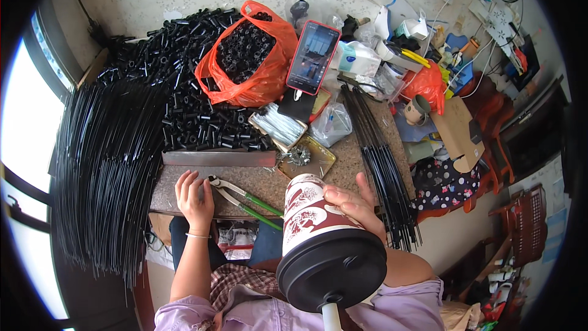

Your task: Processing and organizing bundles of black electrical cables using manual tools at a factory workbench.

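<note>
My right hand point(355, 202) is wrapped round a red-and-white patterned drink cup point(309, 211), held up close and tilted toward me. Its black lid point(334, 270) faces me, and a pale straw point(331, 317) sticks out of it at the bottom of the picture. My left hand point(195, 201) rests on the near edge of the speckled tabletop point(233, 175), fingers loosely bent and holding nothing. Beside it lie green-handled pincers point(245, 199), apart from the fingers; the cup hides part of one handle.
Black tubular parts point(208, 122) pile up behind a metal strip point(219, 158). An orange bag point(269, 73) holds similar parts. Long black rods lie in bundles at left point(110, 165) and right point(380, 159). A phone point(313, 58) stands behind a tray of thin pale pins point(278, 125).
</note>
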A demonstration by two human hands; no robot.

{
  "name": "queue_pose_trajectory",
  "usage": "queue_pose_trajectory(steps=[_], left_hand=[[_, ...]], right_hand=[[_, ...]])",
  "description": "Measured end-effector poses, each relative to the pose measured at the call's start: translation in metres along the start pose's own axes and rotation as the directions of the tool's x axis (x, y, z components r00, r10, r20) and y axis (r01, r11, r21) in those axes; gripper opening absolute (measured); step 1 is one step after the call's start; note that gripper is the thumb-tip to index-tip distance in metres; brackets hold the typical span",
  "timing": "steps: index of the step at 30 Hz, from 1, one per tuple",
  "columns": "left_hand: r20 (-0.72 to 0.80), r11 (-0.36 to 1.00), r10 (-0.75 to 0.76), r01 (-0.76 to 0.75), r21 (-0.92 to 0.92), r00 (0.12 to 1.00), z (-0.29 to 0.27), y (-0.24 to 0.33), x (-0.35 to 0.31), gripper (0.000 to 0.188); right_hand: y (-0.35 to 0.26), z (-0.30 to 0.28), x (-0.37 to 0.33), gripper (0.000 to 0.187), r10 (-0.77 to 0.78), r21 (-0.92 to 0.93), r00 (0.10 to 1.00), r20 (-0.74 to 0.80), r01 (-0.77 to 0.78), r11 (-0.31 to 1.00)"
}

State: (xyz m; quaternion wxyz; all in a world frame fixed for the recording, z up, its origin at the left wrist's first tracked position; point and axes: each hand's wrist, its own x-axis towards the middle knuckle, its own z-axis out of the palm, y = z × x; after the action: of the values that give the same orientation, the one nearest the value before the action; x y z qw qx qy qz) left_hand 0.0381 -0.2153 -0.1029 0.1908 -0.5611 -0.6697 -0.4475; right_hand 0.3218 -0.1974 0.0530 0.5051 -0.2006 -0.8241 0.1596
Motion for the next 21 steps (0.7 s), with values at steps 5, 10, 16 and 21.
queue_pose_trajectory(steps=[5,10,16,21], left_hand=[[-0.027,1.000,0.006,-0.005,0.016,1.000,-0.010,0.001,0.004,0.007],[-0.020,1.000,0.010,-0.009,0.017,1.000,-0.008,-0.001,0.000,0.007],[0.002,1.000,0.006,-0.006,-0.011,1.000,-0.002,0.009,0.003,0.007],[0.025,0.997,-0.020,0.018,0.074,0.999,-0.006,0.006,0.003,0.006]], right_hand=[[-0.013,-0.013,0.000,0.046,0.051,0.010,0.998,0.047,-0.052,0.999],[-0.009,-0.022,-0.015,0.054,0.122,-0.012,0.939,0.321,-0.125,0.992],[-0.004,-0.046,-0.038,0.082,0.605,0.513,0.770,0.201,-0.609,0.605],[0.090,-0.104,0.006,0.068,0.783,0.395,0.577,-0.233,-0.679,0.619]])
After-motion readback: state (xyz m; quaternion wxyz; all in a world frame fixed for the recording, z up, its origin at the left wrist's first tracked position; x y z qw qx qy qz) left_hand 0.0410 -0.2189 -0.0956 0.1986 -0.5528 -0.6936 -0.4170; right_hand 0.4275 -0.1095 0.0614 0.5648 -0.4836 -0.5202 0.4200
